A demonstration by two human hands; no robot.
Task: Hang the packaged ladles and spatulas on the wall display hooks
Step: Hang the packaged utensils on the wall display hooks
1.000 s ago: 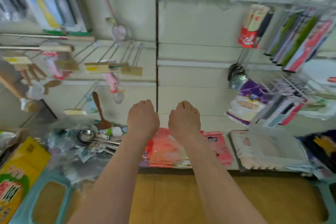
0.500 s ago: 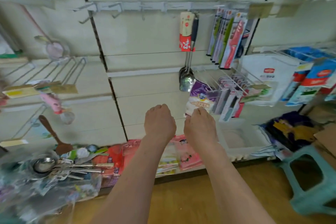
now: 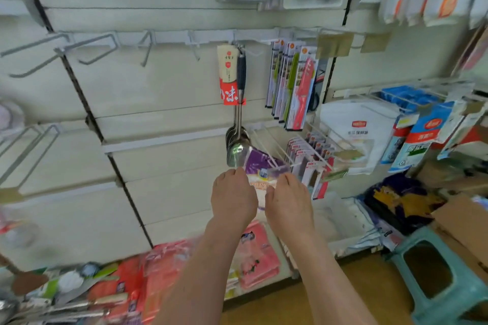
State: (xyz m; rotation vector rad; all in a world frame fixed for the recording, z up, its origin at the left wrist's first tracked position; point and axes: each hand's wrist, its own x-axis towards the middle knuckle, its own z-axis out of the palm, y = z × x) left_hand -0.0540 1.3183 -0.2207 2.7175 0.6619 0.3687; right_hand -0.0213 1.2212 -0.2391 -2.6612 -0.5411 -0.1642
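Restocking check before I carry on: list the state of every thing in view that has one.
Ladles, hanging from a wall hook.
Left hooks, bare.
Knife packs, hanging in a row.
Purple packet, on a wire hook, both hands at it.
Left hand, fingers curled, grip hidden.
Right hand, fingers curled, grip hidden.
Utensil pile, lying on the bottom shelf, unhung.
Stool, upright on the floor.

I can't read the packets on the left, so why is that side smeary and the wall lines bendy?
Head view: the empty hooks and the pile of packaged utensils at the left edge are smeared, likely by head motion. Same view: the hanging ladles in the middle are sharper, with a bright glint on one bowl. Same view: the wide-angle lens slants and bows the dark wall strip.
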